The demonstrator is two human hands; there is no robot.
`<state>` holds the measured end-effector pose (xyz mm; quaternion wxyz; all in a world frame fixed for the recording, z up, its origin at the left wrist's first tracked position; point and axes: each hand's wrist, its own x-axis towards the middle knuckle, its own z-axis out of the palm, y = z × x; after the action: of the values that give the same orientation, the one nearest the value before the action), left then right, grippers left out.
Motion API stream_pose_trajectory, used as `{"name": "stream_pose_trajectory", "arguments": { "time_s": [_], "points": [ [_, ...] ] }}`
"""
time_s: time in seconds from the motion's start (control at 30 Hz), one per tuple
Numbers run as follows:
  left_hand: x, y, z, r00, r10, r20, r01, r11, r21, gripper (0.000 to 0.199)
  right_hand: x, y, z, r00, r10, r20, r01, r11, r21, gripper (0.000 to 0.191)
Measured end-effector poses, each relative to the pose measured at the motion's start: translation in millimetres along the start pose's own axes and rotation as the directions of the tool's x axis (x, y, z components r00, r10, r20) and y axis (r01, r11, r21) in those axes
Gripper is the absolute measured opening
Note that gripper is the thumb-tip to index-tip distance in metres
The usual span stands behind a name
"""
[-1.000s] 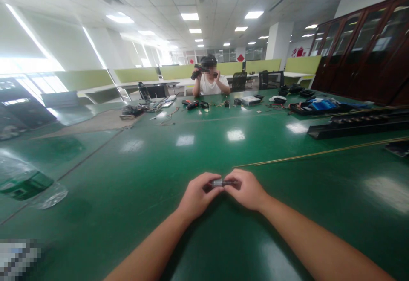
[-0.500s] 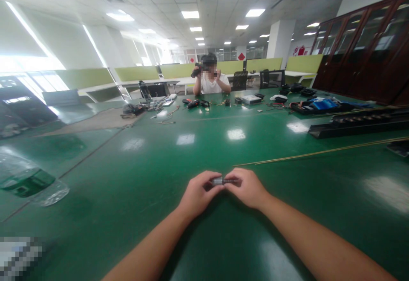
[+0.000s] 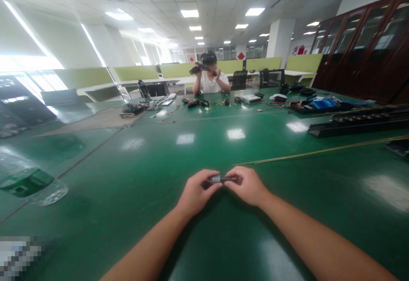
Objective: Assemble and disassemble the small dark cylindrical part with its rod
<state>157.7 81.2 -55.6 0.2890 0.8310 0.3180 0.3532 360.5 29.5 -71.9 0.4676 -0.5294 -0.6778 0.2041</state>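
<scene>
Over the green table (image 3: pixel 204 144) my two hands meet, holding a small metal part between them. My left hand (image 3: pixel 195 192) pinches a silver cylinder (image 3: pixel 215 179) between thumb and fingers. Out of its right side runs a thin dark ridged rod (image 3: pixel 228 178), which looks like a screw; the thumb and fingers of my right hand (image 3: pixel 248 188) grip it. Rod and cylinder lie in one line, roughly level. Fingers cover the far ends of both pieces, and whether they are joined I cannot tell.
A clear plastic bottle (image 3: pixel 30 183) lies at the left. Thin brass-coloured rods (image 3: pixel 306 153) and black rails (image 3: pixel 351 125) lie at the right. Several tools and small parts (image 3: pixel 194 102) are spread along the far side, where another person (image 3: pixel 211 82) sits holding a dark object.
Between my fingertips the gap has widened slightly, and more of the cylinder and the ridged rod shows. Both hands keep their grip. Across the table, the person's dark object has tilted a little.
</scene>
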Motion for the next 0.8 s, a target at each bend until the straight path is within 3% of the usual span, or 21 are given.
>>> {"name": "stream_pose_trajectory", "arguments": {
  "time_s": [0.8],
  "points": [
    [-0.3, 3.1, -3.9, 0.994, 0.084, -0.071, -0.08, 0.995, 0.064, 0.022, -0.5, -0.6, -1.7, 0.999, 0.026, -0.037, -0.025, 0.999, 0.027, 0.008]
  ]
}}
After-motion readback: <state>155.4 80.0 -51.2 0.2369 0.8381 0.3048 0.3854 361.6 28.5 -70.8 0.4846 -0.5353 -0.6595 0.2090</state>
